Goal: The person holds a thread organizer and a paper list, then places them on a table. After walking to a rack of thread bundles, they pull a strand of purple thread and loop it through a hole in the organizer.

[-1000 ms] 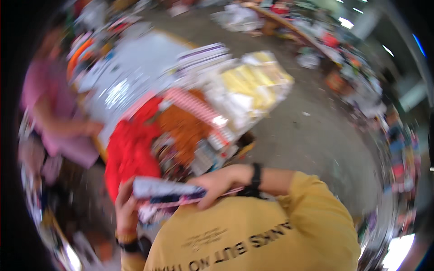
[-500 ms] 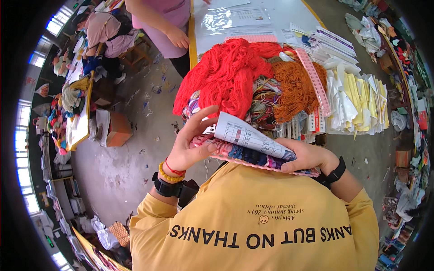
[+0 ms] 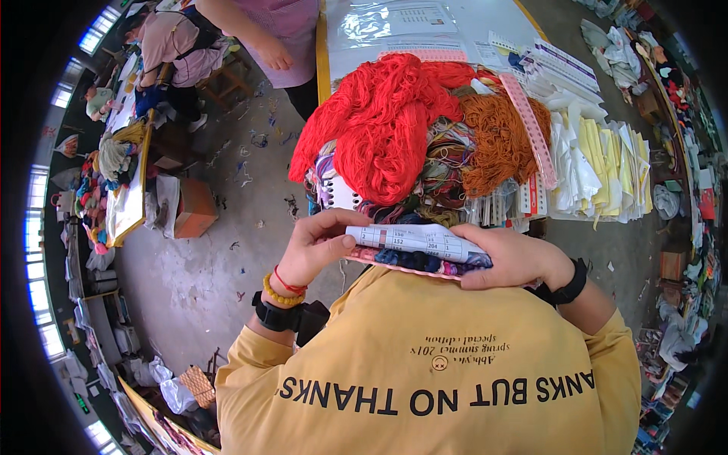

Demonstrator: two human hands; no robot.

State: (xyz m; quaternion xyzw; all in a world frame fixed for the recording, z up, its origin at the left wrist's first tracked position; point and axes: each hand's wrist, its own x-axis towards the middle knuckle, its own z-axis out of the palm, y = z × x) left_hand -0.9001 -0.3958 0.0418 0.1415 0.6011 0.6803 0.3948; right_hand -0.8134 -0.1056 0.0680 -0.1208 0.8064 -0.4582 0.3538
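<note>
Close to my chest, both hands hold a bundle: a white printed table sheet (image 3: 413,239) curled over a row of thread skeins (image 3: 425,262) in pink, dark blue and purple. A pink card edge shows beneath the skeins. My left hand (image 3: 315,246) grips the left end, its thumb at the sheet's edge and its fingers behind. My right hand (image 3: 516,259) is closed round the right end, with the thumb along the lower side. What lies behind the bundle is hidden.
Ahead, a big heap of red yarn (image 3: 371,121) and brown yarn (image 3: 497,136) lies at the near end of a white table (image 3: 349,72). White and yellow paper packets (image 3: 599,167) are stacked at its right. A person in pink (image 3: 284,45) stands left of the table.
The sheet has been folded down lower and tighter over the skeins. My hands have tipped the bundle flatter, and the left fingers have come down from a raised spread to close on it.
</note>
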